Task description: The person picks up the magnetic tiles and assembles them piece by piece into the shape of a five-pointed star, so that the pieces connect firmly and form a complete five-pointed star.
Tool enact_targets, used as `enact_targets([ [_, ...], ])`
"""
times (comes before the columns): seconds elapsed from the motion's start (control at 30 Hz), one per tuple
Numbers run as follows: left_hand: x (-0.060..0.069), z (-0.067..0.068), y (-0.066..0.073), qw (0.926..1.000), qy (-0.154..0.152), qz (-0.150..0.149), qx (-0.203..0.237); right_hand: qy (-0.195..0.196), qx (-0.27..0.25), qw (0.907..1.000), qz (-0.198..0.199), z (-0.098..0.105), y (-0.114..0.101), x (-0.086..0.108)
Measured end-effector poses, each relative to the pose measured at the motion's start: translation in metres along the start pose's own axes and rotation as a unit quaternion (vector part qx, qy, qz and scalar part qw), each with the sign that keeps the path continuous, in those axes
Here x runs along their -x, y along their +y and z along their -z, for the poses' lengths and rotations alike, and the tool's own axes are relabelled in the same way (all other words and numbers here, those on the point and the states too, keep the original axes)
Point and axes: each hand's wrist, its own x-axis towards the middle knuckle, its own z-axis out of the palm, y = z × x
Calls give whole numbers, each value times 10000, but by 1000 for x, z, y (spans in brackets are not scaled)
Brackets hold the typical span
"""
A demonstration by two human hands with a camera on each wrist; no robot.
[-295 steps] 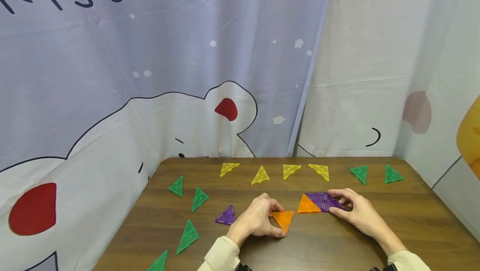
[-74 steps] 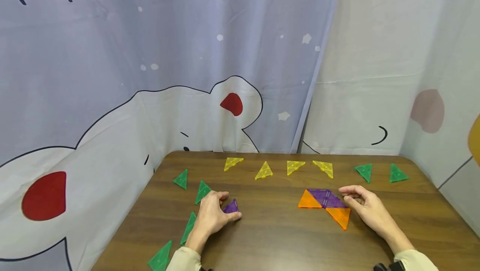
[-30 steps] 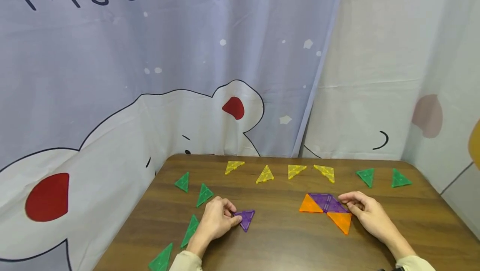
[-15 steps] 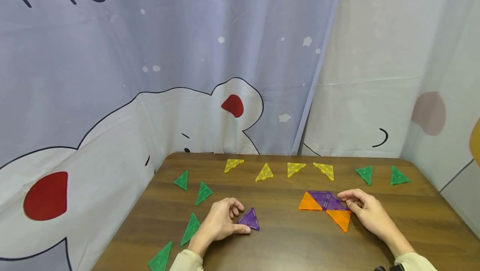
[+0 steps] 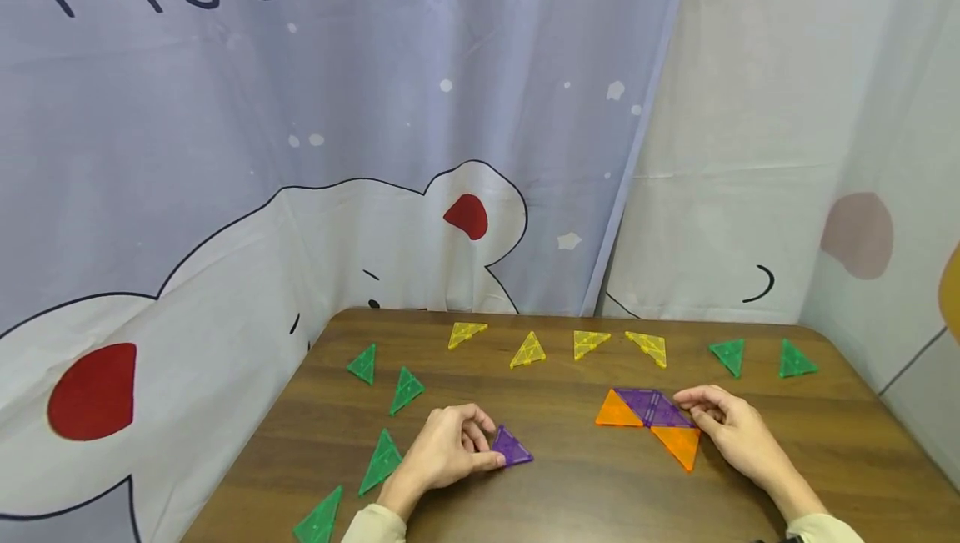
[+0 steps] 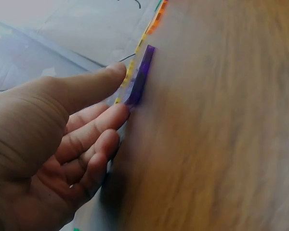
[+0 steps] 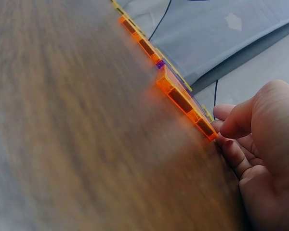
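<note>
My left hand (image 5: 450, 449) pinches a loose purple triangle (image 5: 512, 448) between thumb and fingers, left of the table's middle. In the left wrist view that purple triangle (image 6: 142, 74) is seen edge-on at the fingertips of my left hand (image 6: 62, 134). My right hand (image 5: 738, 434) rests at the right end of a joined group, fingers bent loosely by its edge. The group has two purple triangles (image 5: 636, 401), an orange triangle (image 5: 618, 409) at the left and another orange triangle (image 5: 681, 445) below right. In the right wrist view, my right hand (image 7: 260, 144) is beside an orange tile (image 7: 185, 106).
Several yellow triangles (image 5: 528, 350) lie along the back of the wooden table (image 5: 570, 501). Two green triangles (image 5: 796, 359) are at the back right. More green triangles (image 5: 381, 462) lie down the left side. A printed curtain (image 5: 375, 109) hangs behind the table.
My left hand has moved from the orange triangle to the purple one, which has shifted right and turned. The orange triangle now sits against the group's lower right. My right hand stays beside the group.
</note>
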Motion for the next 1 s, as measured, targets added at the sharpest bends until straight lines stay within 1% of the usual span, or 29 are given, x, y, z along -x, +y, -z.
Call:
enact_targets([
  [0.1,0,3,-2,9997,-94,-42,210,-12,-6,10000,-41,0,1,0],
  [0.2,-1,6,-4,9996,-117,-55,259,-19,-32,10000,-64,0,1,0],
  [0.27,-2,6,-6,9998,-95,-79,160,-6,-67,10000,-60,0,0,1],
  [0.37,-3,6,-7,9998,-75,-178,-112,-13,-63,10000,-37,0,0,1],
  [0.53,-2,4,-4,9984,-108,-231,-504,-94,-5,9999,-83,1,1,0],
  [0.6,-2,2,-1,9979,-104,-193,-605,-118,-34,9999,-55,2,1,-1],
  [0.8,-3,-7,8,9963,31,-54,-861,-307,-212,9989,301,0,-1,-2],
  [0.9,-5,-16,13,9951,117,-84,-977,-361,-245,9986,287,-1,-2,-2],
  [1.0,-8,-27,19,9939,212,-147,-1071,-363,-256,9985,308,-3,-1,-3],
])
